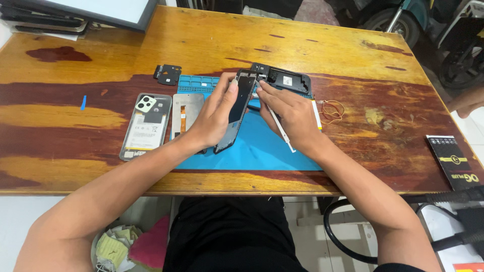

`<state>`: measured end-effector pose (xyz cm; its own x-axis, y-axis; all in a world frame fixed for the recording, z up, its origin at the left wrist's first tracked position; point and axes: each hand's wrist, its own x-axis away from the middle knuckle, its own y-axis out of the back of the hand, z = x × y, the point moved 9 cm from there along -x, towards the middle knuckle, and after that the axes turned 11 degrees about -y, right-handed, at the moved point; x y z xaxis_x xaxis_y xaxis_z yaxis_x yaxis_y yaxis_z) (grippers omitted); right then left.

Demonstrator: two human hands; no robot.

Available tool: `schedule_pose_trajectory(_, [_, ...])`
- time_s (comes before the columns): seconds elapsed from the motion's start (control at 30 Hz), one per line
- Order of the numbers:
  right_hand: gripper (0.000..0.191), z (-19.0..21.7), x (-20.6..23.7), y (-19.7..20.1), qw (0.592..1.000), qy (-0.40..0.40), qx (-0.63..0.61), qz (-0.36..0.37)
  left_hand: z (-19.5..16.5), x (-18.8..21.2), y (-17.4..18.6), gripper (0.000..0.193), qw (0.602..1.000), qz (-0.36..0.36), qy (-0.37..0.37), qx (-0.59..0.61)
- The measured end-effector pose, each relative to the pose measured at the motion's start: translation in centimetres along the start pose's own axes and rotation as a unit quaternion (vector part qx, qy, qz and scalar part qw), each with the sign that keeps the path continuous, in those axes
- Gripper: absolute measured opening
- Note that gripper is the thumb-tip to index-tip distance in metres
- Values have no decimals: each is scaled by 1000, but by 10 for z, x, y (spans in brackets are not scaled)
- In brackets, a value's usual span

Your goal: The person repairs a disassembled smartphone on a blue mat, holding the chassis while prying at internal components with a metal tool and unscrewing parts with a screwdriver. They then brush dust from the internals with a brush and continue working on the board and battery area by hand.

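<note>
My left hand (214,113) grips a black phone screen frame (237,108), tilted on its edge above the blue work mat (262,148). My right hand (291,113) holds a thin white pry tool (280,130), with its fingertips touching the top of the frame. Just behind the hands lies a black phone middle housing (286,80). To the left of the mat rest a clear phone back cover with a camera block (146,123) and a display panel lying face down with an orange flex cable (185,113).
A small black plastic cover (168,74) lies behind the mat. Rubber bands (331,110) sit right of my right hand. A black box (456,161) is at the wooden table's (353,55) right edge. Another person's hand (466,100) shows far right.
</note>
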<state>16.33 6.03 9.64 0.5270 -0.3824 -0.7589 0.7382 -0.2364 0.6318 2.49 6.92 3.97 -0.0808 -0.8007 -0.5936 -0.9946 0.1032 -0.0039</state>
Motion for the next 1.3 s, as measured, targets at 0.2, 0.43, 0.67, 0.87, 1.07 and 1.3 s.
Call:
schedule_pose_trajectory(0.2, [32, 0, 0, 1, 1000, 2, 8, 0, 1, 0, -1, 43, 1000, 3, 5, 9])
schedule_pose_trajectory(0.43, [31, 0, 0, 1, 1000, -2, 12, 0, 1, -1, -1, 43, 1000, 2, 7, 4])
schedule_pose_trajectory(0.67, [31, 0, 0, 1, 1000, -2, 4, 2, 2, 0, 0, 43, 1000, 3, 5, 0])
schedule_pose_trajectory(0.87, [31, 2, 0, 3, 1000, 4, 14, -1, 1, -1, -1, 44, 1000, 2, 5, -2])
schedule_pose_trajectory(1.07, [33, 3, 0, 4, 1000, 7, 14, 0, 1, 0, -1, 45, 1000, 7, 11, -14])
schedule_pose_trajectory(1.3, [35, 0, 0, 2, 1000, 1, 30, 6, 2, 0, -1, 44, 1000, 2, 12, -2])
